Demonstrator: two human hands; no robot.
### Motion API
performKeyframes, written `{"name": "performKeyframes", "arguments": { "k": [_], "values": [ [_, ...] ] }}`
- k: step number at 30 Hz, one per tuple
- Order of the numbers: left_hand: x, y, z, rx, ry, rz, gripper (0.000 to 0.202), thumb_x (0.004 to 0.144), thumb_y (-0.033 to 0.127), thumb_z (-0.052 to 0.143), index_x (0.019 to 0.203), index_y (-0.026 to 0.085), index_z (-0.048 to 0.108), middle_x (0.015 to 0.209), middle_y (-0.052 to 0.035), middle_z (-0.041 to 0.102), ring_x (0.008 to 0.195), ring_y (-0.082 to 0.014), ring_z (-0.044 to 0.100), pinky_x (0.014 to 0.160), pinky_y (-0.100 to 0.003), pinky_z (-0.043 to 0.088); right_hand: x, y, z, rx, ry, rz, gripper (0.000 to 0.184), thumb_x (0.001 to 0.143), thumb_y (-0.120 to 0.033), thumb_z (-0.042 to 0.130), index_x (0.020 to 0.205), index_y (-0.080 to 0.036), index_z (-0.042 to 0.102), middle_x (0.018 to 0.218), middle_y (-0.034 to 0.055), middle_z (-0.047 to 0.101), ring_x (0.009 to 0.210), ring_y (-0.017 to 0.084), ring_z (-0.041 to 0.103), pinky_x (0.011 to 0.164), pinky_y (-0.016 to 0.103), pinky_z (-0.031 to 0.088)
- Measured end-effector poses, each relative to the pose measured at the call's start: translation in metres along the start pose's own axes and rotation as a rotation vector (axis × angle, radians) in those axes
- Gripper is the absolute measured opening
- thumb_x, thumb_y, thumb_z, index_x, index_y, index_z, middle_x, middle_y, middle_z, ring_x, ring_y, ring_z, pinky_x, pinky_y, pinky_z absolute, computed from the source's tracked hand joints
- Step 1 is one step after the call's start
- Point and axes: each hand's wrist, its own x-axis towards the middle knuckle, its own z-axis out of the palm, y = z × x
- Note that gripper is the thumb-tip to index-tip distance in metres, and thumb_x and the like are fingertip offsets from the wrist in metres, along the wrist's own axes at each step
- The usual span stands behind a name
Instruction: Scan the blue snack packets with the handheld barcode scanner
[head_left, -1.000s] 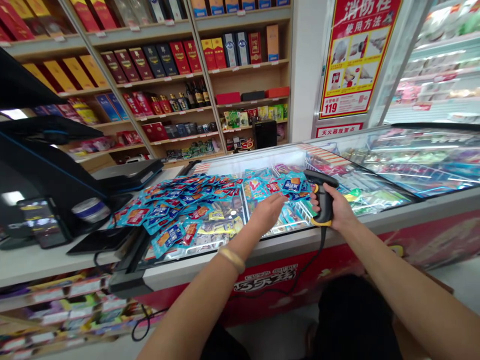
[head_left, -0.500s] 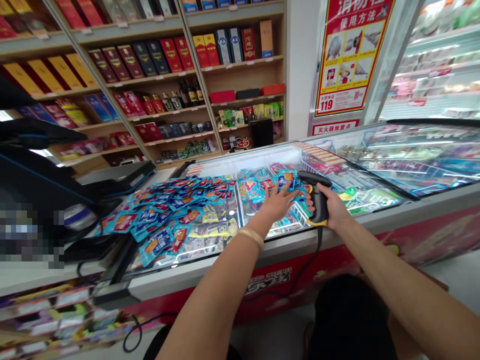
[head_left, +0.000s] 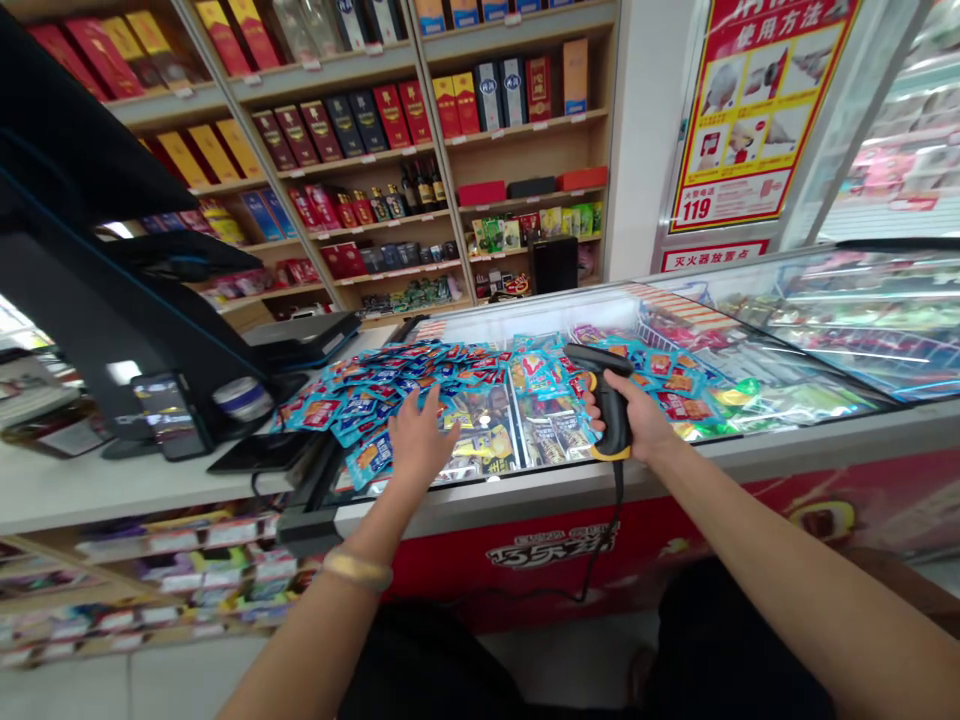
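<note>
My right hand (head_left: 643, 415) is wrapped round the grip of a black and yellow barcode scanner (head_left: 613, 412), its head pointing left above the freezer's glass top. My left hand (head_left: 421, 440), fingers spread, is at the near edge of a large heap of small blue snack packets (head_left: 375, 385). Nothing shows in that hand; whether its fingertips touch a packet I cannot tell. More blue and red packets (head_left: 679, 385) lie on the glass to the right, behind and beyond the scanner. A few packets (head_left: 536, 372) lie between the heap and the scanner.
The chest freezer (head_left: 525, 505) has a glass top and a red front, where the scanner's cable (head_left: 592, 570) hangs. A dark monitor stand (head_left: 112, 300) and a phone (head_left: 171, 415) are on the counter at left. Shelves of boxed goods (head_left: 390, 115) stand behind.
My left hand has moved left, from the packets beside the scanner to the heap. More packets now show right of the scanner. The view has shifted left.
</note>
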Motion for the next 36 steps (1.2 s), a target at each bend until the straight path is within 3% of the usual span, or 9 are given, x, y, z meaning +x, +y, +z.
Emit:
{"name": "performKeyframes", "arguments": {
  "k": [4, 8, 13, 17, 22, 25, 28, 31, 36],
  "values": [
    [-0.025, -0.038, -0.017, 0.116, -0.064, -0.227, 0.069, 0.079, 0.053, 0.062, 0.137, 0.017, 0.047, 0.132, -0.0248, 0.050, 0.118, -0.0407, 0.054, 0.093, -0.054, 0.045, 0.003, 0.020, 0.021, -0.010, -0.052, 0.095, 0.019, 0.086, -0.035, 0.058, 0.079, -0.018, 0.056, 0.064, 0.0007, 0.054, 0.047, 0.009, 0.046, 0.037, 0.018, 0.041],
    [-0.038, -0.047, -0.014, 0.152, -0.147, -0.181, 0.059, 0.084, 0.048, 0.056, 0.130, 0.012, 0.052, 0.128, -0.0257, 0.054, 0.118, -0.0373, 0.056, 0.095, -0.048, 0.046, 0.005, 0.031, 0.025, 0.011, -0.080, 0.143, 0.021, 0.086, -0.037, 0.058, 0.080, -0.017, 0.057, 0.064, 0.0001, 0.054, 0.046, 0.008, 0.046, 0.037, 0.018, 0.041],
    [-0.034, -0.036, -0.003, 0.011, -0.139, 0.050, 0.044, 0.086, 0.024, 0.052, 0.129, 0.015, 0.056, 0.130, -0.0192, 0.060, 0.114, -0.0298, 0.061, 0.097, -0.040, 0.048, 0.005, 0.030, 0.023, 0.040, -0.063, 0.157, 0.020, 0.087, -0.036, 0.057, 0.080, -0.017, 0.057, 0.064, 0.0003, 0.053, 0.047, 0.008, 0.046, 0.036, 0.017, 0.040],
    [-0.020, -0.014, 0.009, -0.150, -0.127, 0.233, 0.044, 0.083, 0.019, 0.054, 0.127, 0.018, 0.060, 0.130, -0.0131, 0.062, 0.116, -0.0266, 0.061, 0.099, -0.037, 0.048, 0.004, 0.028, 0.024, 0.041, -0.047, 0.170, 0.020, 0.088, -0.035, 0.055, 0.080, -0.017, 0.057, 0.063, 0.0003, 0.054, 0.047, 0.008, 0.046, 0.036, 0.017, 0.041],
    [0.000, 0.011, 0.023, -0.265, -0.092, 0.306, 0.039, 0.078, 0.008, 0.053, 0.111, 0.021, 0.069, 0.119, -0.0087, 0.069, 0.108, -0.0235, 0.066, 0.098, -0.036, 0.050, 0.004, 0.029, 0.025, 0.045, -0.056, 0.169, 0.019, 0.087, -0.036, 0.058, 0.081, -0.017, 0.056, 0.065, -0.0001, 0.054, 0.047, 0.008, 0.047, 0.036, 0.016, 0.041],
    [0.007, 0.019, 0.028, -0.360, 0.061, 0.236, 0.028, 0.086, 0.018, 0.049, 0.106, 0.020, 0.069, 0.109, -0.0097, 0.072, 0.101, -0.0235, 0.067, 0.093, -0.036, 0.052, 0.004, 0.029, 0.026, 0.047, -0.046, 0.174, 0.019, 0.088, -0.035, 0.056, 0.082, -0.017, 0.056, 0.064, 0.0001, 0.054, 0.047, 0.008, 0.047, 0.036, 0.016, 0.041],
    [0.008, 0.020, 0.031, -0.425, 0.195, 0.039, 0.026, 0.091, 0.029, 0.044, 0.098, 0.017, 0.066, 0.089, -0.0107, 0.072, 0.083, -0.0238, 0.067, 0.079, -0.035, 0.052, 0.004, 0.029, 0.026, 0.050, -0.041, 0.181, 0.019, 0.090, -0.035, 0.052, 0.085, -0.017, 0.057, 0.063, 0.0008, 0.054, 0.047, 0.009, 0.047, 0.036, 0.017, 0.041],
    [0.008, 0.017, 0.033, -0.471, 0.193, -0.054, 0.025, 0.091, 0.033, 0.042, 0.084, 0.017, 0.060, 0.071, -0.0066, 0.065, 0.067, -0.0211, 0.061, 0.067, -0.032, 0.047, 0.003, 0.030, 0.025, 0.042, -0.092, 0.214, 0.019, 0.090, -0.035, 0.053, 0.088, -0.017, 0.058, 0.064, 0.0009, 0.054, 0.047, 0.009, 0.047, 0.037, 0.017, 0.041],
    [0.008, 0.016, 0.033, -0.613, 0.167, -0.086, 0.021, 0.087, 0.034, 0.045, 0.078, 0.019, 0.056, 0.072, -0.0037, 0.063, 0.068, -0.0180, 0.057, 0.066, -0.028, 0.043, 0.003, 0.031, 0.024, -0.031, -0.192, 0.284, 0.021, 0.089, -0.035, 0.056, 0.091, -0.015, 0.058, 0.063, 0.0009, 0.055, 0.046, 0.008, 0.047, 0.036, 0.017, 0.041]
  ]
}}
